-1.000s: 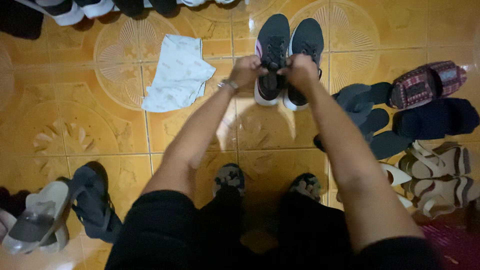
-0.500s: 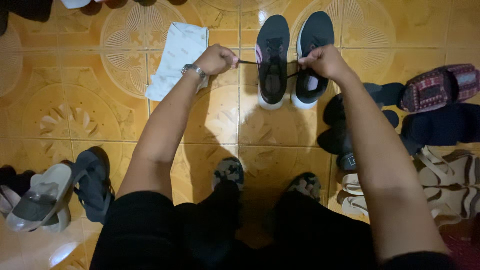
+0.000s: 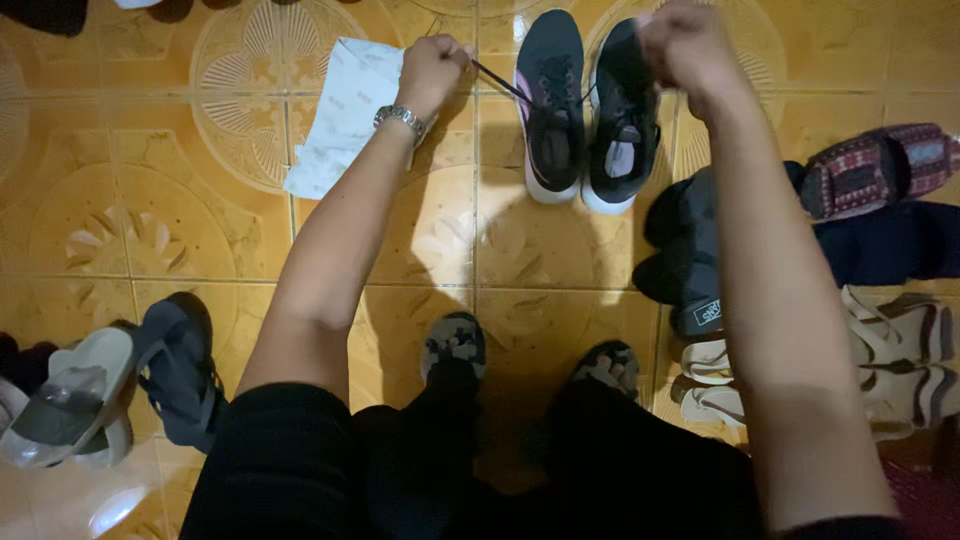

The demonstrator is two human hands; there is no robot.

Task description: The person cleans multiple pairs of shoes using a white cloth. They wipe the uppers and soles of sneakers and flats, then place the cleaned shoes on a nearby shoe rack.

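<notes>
Left hand (image 3: 432,68) and right hand (image 3: 686,45), each pinching a lace end, now drawn farther apart above dark sneakers (image 3: 588,105) on orange tiled floor (image 3: 150,220), lace (image 3: 500,82) tauter than before.

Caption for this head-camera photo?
Both hands, left hand and right hand, pull dark laces above two dark sneakers.

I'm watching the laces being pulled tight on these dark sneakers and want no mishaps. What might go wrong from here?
The left hand and right hand each pull a lace end outward and up, so the left sneaker may lift or tip against the right sneaker. An uneven pull could slide the lace through the eyelets. The white cloth lies just under the left wrist and might get dragged.
</notes>
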